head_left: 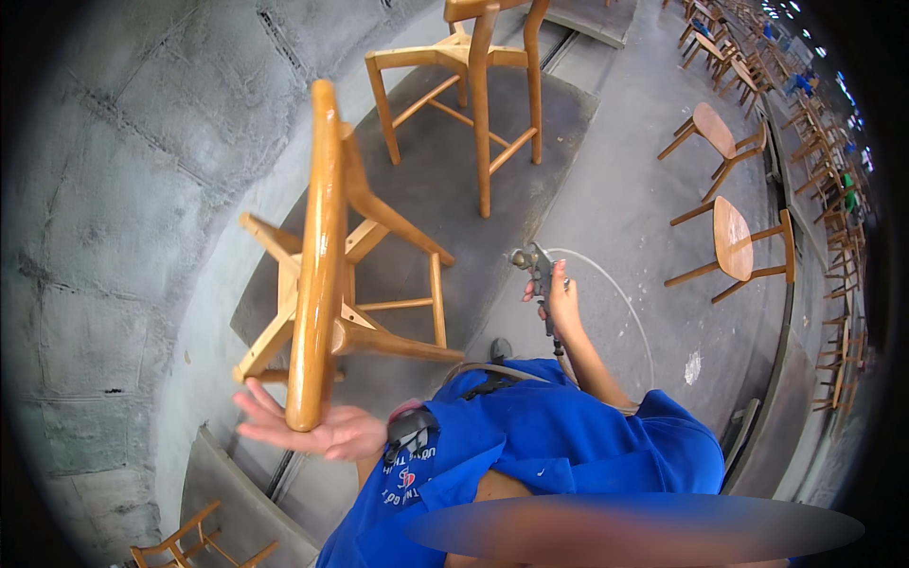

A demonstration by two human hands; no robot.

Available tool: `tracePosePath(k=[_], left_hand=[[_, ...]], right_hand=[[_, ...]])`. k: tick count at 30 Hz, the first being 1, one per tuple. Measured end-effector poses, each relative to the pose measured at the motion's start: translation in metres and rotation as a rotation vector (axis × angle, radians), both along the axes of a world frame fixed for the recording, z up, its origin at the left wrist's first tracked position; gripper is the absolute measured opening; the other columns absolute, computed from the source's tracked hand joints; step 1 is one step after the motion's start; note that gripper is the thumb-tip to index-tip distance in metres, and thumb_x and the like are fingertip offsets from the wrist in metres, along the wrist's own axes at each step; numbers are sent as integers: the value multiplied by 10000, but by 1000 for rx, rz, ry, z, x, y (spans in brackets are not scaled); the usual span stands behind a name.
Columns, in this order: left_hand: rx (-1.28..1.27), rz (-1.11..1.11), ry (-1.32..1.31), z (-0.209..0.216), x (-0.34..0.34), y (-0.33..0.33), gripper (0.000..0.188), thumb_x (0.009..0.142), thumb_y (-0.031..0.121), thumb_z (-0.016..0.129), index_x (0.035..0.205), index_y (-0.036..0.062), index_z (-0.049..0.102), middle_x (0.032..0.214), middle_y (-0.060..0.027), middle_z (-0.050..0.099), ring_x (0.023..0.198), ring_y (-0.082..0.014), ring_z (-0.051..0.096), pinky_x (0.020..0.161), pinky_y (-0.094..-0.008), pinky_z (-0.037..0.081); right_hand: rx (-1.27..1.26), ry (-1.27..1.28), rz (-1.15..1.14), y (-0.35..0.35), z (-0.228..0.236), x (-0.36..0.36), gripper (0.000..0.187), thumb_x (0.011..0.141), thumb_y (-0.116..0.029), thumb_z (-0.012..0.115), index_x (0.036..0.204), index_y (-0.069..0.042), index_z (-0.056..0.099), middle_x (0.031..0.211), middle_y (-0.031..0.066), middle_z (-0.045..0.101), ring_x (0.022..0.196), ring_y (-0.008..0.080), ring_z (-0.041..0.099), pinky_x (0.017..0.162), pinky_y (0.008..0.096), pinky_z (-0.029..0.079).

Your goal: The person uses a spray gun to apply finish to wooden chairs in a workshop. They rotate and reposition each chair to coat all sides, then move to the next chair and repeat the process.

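Observation:
A glossy light-wood chair frame [320, 246] without a seat panel stands in front of me on the left, its thick backrest rail nearest to me. My left hand [327, 434] is palm up with fingers stretched out, right at the rail's near end; whether it bears any of the chair's weight, I cannot tell. To the right, my right hand [564, 301] is wrapped round a metal spray gun [540, 270], whose nozzle points up and left, toward the chairs. A pale hose [625, 293] curves across the floor beside that hand.
Another seatless chair frame [483, 95] stands farther off on the dark floor panel [568, 109]. Chairs with seats, including one nearby [733, 239], line the right side. A grey wall [123, 189] rises at left. Part of another frame [189, 540] shows at lower left.

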State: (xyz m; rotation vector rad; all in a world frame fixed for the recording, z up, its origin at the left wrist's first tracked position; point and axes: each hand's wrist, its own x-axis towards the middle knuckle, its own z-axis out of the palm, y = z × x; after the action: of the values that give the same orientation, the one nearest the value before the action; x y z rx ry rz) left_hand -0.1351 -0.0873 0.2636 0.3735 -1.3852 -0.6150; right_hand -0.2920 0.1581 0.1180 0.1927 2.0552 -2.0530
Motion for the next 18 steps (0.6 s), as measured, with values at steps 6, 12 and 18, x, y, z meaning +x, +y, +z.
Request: tracePosePath(k=[6,12,18], left_hand=[[-127,-289,-450,25,-71,23,1066,916,567,544,1538,-16,-95,1611,-273,-53,1493,-417,-111,1185,-542,-44],[-12,-788,-304,20,-187,4,946,984,541,450,1541,-30,-57,1619,-250,-80,1508,-370,-80,1196,-487,-46],[456,-889,-625,-140,-114,11,565,1048,360,426,1464,-12,339,1473,-175,386,1357,-261,407,1136,-397,301]], right_hand=[[-149,96,46,-2,56,9,780,991,-678,273,1056,1,653,732,52,661,608,104,633,397,209,350],[-294,527,-46,23,140,-36,958,895,-810,245,1156,37,608,809,76,657,707,136,661,417,199,356],[-416,365,241,42,154,-9,1209,692,-976,148,1181,50,562,815,113,623,729,174,647,390,195,343]])
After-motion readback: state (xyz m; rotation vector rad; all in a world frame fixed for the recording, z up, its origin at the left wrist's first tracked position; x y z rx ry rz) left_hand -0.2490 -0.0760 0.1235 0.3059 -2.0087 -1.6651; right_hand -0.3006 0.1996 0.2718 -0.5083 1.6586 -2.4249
